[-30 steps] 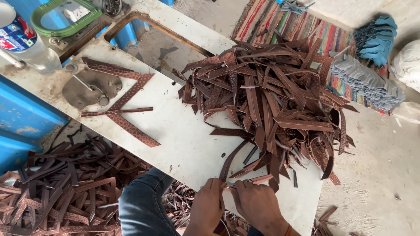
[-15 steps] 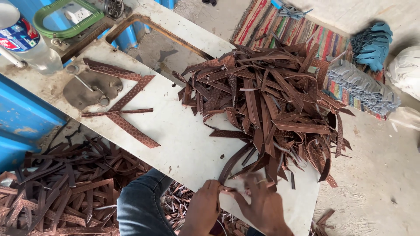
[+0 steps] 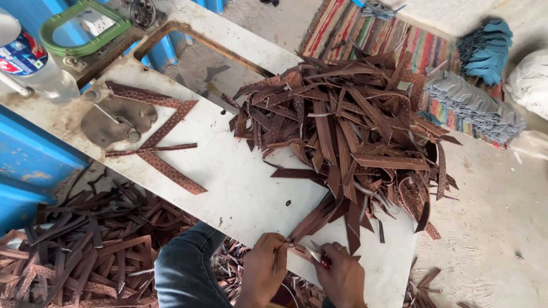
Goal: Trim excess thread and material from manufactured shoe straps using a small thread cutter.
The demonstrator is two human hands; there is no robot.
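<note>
A clear plastic bottle (image 3: 31, 68) with a blue and red label band is seen at the upper left, standing on the grimy end of the white table (image 3: 240, 188). Beyond the table, a striped rug (image 3: 365, 34) is spread on the floor, with a stack of grey pieces (image 3: 474, 111) and a bundle of teal pieces (image 3: 485, 48) laid on it.

At the table's near edge, a brown leather strip (image 3: 311, 219) is pinched at its lower end by the left hand (image 3: 262, 268) — fingers closed on it. The strip runs up and away from the grip into the large heap of brown strips (image 3: 342, 131). A small red-handled tool (image 3: 319, 256) is clenched in the right hand (image 3: 342, 274), just beside the strip's held end. More strips are piled on the floor (image 3: 80, 251) at lower left.
</note>
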